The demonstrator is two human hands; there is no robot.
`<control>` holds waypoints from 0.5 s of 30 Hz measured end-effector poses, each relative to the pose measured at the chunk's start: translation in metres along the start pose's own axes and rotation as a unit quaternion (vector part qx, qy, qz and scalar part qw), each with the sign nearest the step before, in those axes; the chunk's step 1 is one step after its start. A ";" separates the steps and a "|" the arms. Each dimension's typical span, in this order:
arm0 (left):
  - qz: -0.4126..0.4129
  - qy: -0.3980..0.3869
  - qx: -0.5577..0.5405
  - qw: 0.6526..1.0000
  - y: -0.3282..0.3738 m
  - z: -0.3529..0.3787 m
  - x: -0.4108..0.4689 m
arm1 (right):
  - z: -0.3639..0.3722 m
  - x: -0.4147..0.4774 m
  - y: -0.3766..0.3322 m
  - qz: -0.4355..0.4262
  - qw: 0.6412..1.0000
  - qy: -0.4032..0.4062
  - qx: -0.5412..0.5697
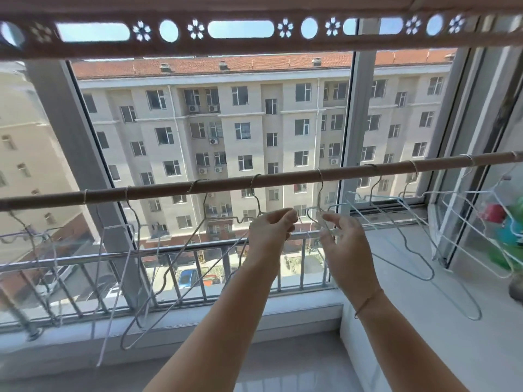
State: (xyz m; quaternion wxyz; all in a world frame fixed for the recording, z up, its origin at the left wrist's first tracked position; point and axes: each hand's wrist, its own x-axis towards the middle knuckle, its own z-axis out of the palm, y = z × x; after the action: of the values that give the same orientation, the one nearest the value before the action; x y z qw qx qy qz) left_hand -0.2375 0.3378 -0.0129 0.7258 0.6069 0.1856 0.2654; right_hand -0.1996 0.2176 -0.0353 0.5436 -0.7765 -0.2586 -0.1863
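Observation:
A brown drying rod (283,178) runs across the window at chest height, with several wire hangers hooked over it. My left hand (270,229) is raised below the rod and pinches the shoulder of a grey wire hanger (181,258) that hangs tilted to the left. My right hand (343,236) grips the top of a pale blue wire hanger (407,241), whose hook loops over the rod just above. The two hands are close together, a short gap between them.
A perforated brown rail (240,32) runs overhead. A large window with a metal guard railing (198,247) faces an apartment block. A white tiled sill (424,292) lies at right, with a white wire rack (481,222) and coloured objects (509,224) beyond it.

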 end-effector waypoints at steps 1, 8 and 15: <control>0.008 0.006 0.000 1.000 0.003 -0.003 -0.004 | 0.000 -0.001 -0.005 -0.012 1.000 0.001 0.011; 0.105 0.083 0.042 0.990 0.017 -0.040 -0.028 | 0.010 -0.013 -0.032 -0.012 0.991 -0.070 0.109; 0.170 0.204 0.174 0.948 0.024 -0.119 -0.046 | 0.053 -0.056 -0.063 0.026 0.954 -0.189 0.233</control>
State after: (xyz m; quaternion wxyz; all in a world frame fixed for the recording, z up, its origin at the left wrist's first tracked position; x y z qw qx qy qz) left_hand -0.3485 0.4058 -0.0149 0.4998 0.6790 0.2668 0.4670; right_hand -0.2814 0.2733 -0.0378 0.6553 -0.6556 -0.3727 0.0433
